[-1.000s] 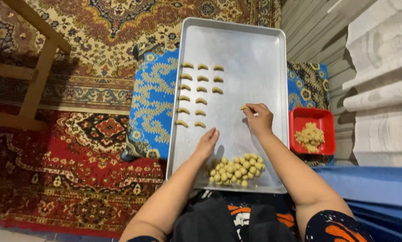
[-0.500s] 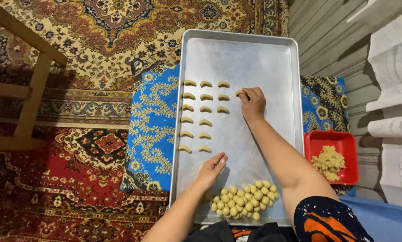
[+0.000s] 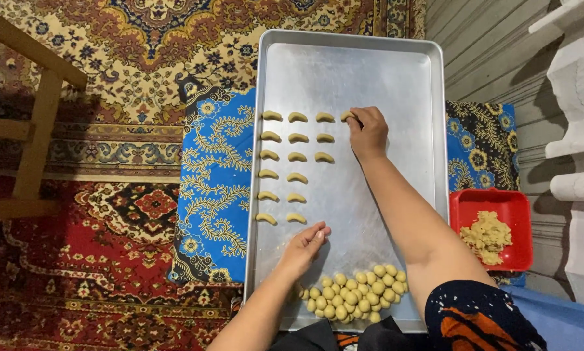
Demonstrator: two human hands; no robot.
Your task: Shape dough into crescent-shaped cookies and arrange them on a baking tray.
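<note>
Here the right hand [image 3: 368,132] pinches a curved dough crescent [image 3: 347,116] on the smooth metal tray [image 3: 396,71].

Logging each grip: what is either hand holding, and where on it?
Right hand pinches a dough crescent at its right end on the tray. Left hand holds nothing.

Lighting even and bright, from above. Soft glare across the rectangular brushed-metal baking tray [image 3: 396,78]; faint shadows under both forearms. Focus sharp throughout, slight wide-angle bending at the frame edges.
</note>
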